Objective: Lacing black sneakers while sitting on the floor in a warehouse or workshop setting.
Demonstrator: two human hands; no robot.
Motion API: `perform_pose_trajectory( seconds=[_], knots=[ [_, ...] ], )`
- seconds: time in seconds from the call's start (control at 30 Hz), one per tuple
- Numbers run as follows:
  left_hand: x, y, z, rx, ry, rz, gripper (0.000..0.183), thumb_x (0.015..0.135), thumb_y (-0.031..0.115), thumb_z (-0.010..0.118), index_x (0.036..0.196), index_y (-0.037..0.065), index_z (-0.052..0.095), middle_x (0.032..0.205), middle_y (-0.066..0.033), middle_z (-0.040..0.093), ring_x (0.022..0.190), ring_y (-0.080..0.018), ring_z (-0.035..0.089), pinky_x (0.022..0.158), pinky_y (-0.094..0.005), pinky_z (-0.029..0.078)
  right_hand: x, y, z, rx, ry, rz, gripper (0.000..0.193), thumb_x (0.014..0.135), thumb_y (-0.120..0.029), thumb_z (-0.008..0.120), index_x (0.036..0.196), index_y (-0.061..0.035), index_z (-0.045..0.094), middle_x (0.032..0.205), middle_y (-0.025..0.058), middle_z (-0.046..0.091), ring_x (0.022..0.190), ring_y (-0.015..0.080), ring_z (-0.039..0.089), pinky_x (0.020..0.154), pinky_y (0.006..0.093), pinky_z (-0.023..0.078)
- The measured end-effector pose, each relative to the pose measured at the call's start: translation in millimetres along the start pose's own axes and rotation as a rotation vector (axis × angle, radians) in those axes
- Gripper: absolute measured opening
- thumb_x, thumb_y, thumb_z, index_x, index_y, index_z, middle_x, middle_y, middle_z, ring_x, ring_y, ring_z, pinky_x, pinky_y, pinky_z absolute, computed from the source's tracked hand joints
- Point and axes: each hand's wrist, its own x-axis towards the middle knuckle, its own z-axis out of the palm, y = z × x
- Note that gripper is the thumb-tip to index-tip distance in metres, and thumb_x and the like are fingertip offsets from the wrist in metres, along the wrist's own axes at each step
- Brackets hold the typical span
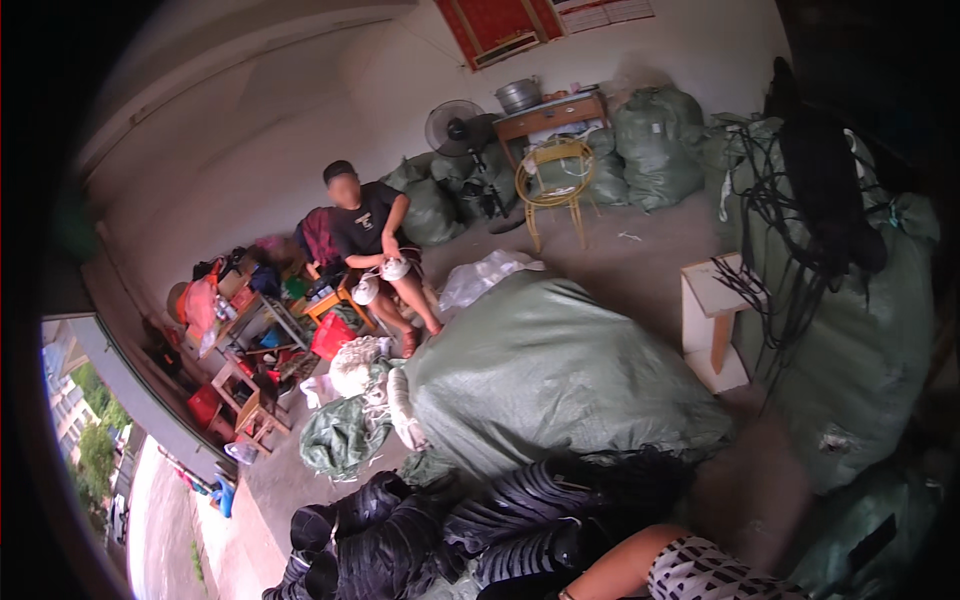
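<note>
Neither of my hands shows. At the lower edge a bent bare arm (pixel 628 567) of mine comes out of a black-and-white patterned sleeve (pixel 715 572); its hand is beyond the picture. Beside that arm lie bundles of ribbed black material (pixel 520 515), stacked and tied with thin pale ties. Behind them a large, bulging green woven sack (pixel 560 370) rests on the floor. A smaller crumpled green sack (pixel 345 435) and coils of off-white cord (pixel 358 365) sit at its left side.
Across the room a seated person (pixel 365 225) holds white items. Big green sacks (pixel 860 350) draped with black straps (pixel 785 230) stand at right, near a white box-like stand (pixel 712 320). A yellow chair (pixel 555 180), fan (pixel 457 128) and wooden desk (pixel 548 117) line the back wall.
</note>
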Motion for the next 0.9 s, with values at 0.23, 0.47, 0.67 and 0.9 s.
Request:
perform_pose_trajectory(
  seconds=[0.23, 0.47, 0.67, 0.9],
  knots=[
    [-10, 16, -33, 0.085, 0.147, -0.066, 0.023, 0.081, 0.025, 0.059, 0.080, 0.002, 0.063, 0.063, -0.0138, 0.063, 0.057, -0.0261, 0.062, 0.051, -0.0380, 0.046, 2, 5, 3, 0.100, -0.150, 0.009, 0.027, 0.083, -0.035, 0.057, 0.101, -0.0170, 0.066, 0.102, 0.0146, 0.060, 0.082, 0.0318, 0.063, 0.071, 0.0544, 0.046],
    [-59, 44, -68, -0.444, 0.431, -0.360, 0.019, 0.088, 0.017, 0.053, 0.088, 0.001, 0.063, 0.057, -0.0069, 0.055, 0.049, -0.0113, 0.047, 0.046, -0.0281, 0.039, 22, 1, -33, 0.786, 0.076, 0.415, 0.027, 0.080, -0.034, 0.062, 0.085, -0.0077, 0.067, 0.079, 0.0122, 0.068, 0.073, 0.0219, 0.066, 0.065, 0.0379, 0.050],
    [-53, 35, -3, -0.932, 0.814, -0.452, 0.037, 0.087, 0.013, 0.056, 0.119, 0.000, 0.041, 0.097, -0.0152, 0.061, 0.087, -0.0151, 0.059, 0.073, -0.0292, 0.046, 36, -9, -18, 1.965, 0.302, 0.810, 0.032, 0.095, -0.027, 0.044, 0.084, 0.0004, 0.056, 0.065, 0.0122, 0.061, 0.057, 0.0191, 0.062, 0.052, 0.0292, 0.051],
    [-82, 39, 43, -0.842, 0.980, -0.436, 0.015, 0.093, 0.003, 0.045, 0.106, 0.002, 0.052, 0.073, -0.0034, 0.052, 0.065, -0.0110, 0.048, 0.063, -0.0229, 0.041, -71, 73, -93, 1.614, 1.017, 1.095, 0.021, 0.088, -0.018, 0.048, 0.085, 0.0001, 0.059, 0.050, 0.0009, 0.043, 0.040, 0.0104, 0.041, 0.041, 0.0228, 0.036]
  ],
)
